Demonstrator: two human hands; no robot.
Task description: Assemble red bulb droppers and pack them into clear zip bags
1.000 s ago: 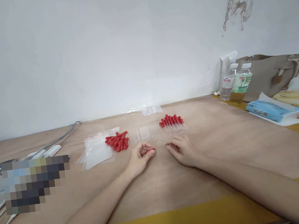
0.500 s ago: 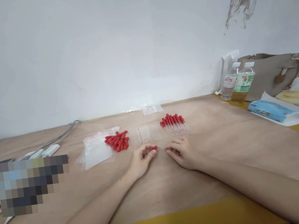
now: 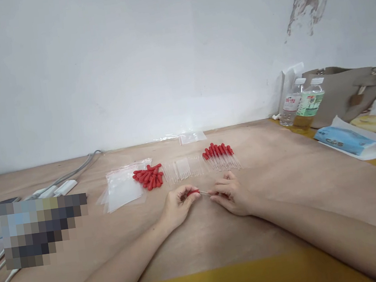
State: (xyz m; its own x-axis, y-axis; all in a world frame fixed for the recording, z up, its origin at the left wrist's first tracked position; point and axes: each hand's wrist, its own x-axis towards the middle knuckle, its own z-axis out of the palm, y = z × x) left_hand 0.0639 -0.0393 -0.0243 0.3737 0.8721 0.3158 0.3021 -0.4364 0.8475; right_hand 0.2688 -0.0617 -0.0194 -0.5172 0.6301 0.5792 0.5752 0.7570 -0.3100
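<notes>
My left hand [image 3: 178,207] pinches a red rubber bulb [image 3: 193,191] between thumb and fingers. From the bulb's right end a thin clear dropper tube [image 3: 204,193] runs to my right hand [image 3: 235,197], whose thumb and fingers are closed on it. How deep the tube sits in the bulb is hidden. Beyond my left hand lies a heap of loose red bulbs [image 3: 149,178]. A row of clear tubes [image 3: 196,165] lies to its right, with a small white patch [image 3: 183,167] among them. Past my right hand, several red-bulbed droppers [image 3: 220,151] lie side by side.
Clear zip bags [image 3: 125,190] lie left of the heap, and another bag [image 3: 192,137] by the wall. At right are two bottles [image 3: 309,105], a blue tissue pack [image 3: 350,139] and a grey bag [image 3: 344,92]. Cables [image 3: 77,167] run at left.
Both hands, with the bulb and tube between them, have moved slightly nearer to me. My right fingers have curled in more. The whole view has shifted a little.
</notes>
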